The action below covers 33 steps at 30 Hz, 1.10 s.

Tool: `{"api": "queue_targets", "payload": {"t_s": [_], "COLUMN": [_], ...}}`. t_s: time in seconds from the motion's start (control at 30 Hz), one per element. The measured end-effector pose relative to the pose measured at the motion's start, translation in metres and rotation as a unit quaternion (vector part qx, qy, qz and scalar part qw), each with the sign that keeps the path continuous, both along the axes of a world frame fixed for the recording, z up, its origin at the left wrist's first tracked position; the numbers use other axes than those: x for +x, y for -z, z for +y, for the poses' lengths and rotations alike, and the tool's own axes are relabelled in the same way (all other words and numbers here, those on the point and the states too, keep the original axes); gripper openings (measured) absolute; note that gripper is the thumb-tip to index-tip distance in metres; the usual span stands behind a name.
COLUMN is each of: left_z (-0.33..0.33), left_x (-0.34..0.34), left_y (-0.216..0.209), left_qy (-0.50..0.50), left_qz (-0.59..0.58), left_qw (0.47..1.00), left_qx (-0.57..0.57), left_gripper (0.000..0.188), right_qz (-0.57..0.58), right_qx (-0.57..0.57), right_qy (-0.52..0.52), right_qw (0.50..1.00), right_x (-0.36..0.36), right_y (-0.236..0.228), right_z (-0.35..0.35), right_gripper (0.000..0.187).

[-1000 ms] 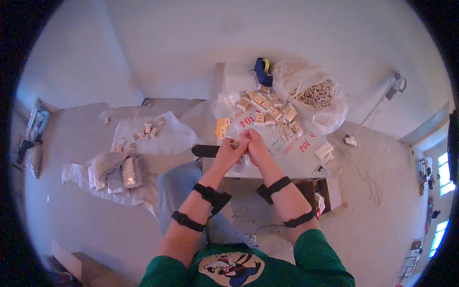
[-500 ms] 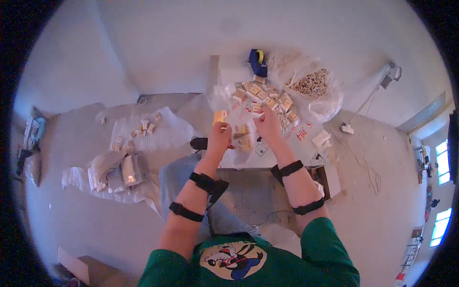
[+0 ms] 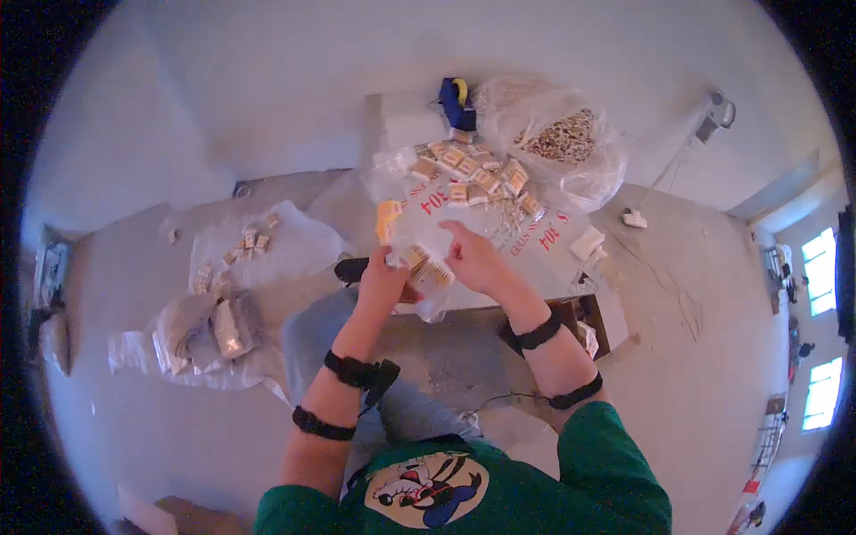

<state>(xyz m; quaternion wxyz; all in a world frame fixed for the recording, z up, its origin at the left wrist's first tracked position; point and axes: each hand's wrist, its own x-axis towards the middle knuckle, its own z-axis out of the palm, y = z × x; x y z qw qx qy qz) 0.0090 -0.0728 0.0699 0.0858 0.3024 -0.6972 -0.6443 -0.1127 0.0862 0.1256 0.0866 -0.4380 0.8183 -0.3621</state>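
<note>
My left hand [image 3: 384, 280] is closed on the left side of a clear plastic bag [image 3: 434, 301]. Small tan packets [image 3: 432, 270] show inside that bag, which hangs tilted over the table's near edge. At the bag's upper right edge is my right hand [image 3: 479, 260], its fingers curled and seemingly pinching the film; the exact contact is blurred. A yellow-orange card or packet [image 3: 388, 219] lies just beyond my left hand. Farther back, a pile of small wrapped tan packets [image 3: 473, 168] covers part of the white table sheet with red print [image 3: 437, 198].
Behind the pile stand a blue tape dispenser [image 3: 457, 105] and a large clear bag of small brownish pieces [image 3: 571, 138]. White slips [image 3: 587, 243] lie at the table's right. On the floor at left, plastic sheeting [image 3: 299, 241] holds more packets and filled bags [image 3: 230, 328].
My right hand has come down and nearer to me, away from the packet pile. The bag is lower and more tilted, with its packets slanted. The whole view has shifted slightly.
</note>
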Motion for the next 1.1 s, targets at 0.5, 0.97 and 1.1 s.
{"api": "queue_targets", "payload": {"t_s": [0.5, 0.97, 1.1], "left_z": [-0.01, -0.02, -0.051], "left_x": [-0.02, -0.037, -0.003], "left_y": [-0.052, -0.056, -0.04], "left_qy": [0.08, 0.067, 0.014], "left_qz": [0.015, 0.1, -0.005], "left_qw": [0.956, 0.976, 0.986], "left_qx": [-0.283, -0.184, -0.165], "left_gripper": [0.052, 0.012, 0.012], "right_qz": [-0.319, -0.163, -0.329], "right_qx": [-0.132, -0.256, -0.23], "right_qy": [0.294, 0.222, 0.416], "right_qw": [0.892, 0.927, 0.816], "right_x": [-0.192, -0.364, -0.216], "right_y": [0.137, 0.29, 0.229], "right_z": [0.026, 0.083, -0.067], "right_gripper": [0.028, 0.026, 0.01]}}
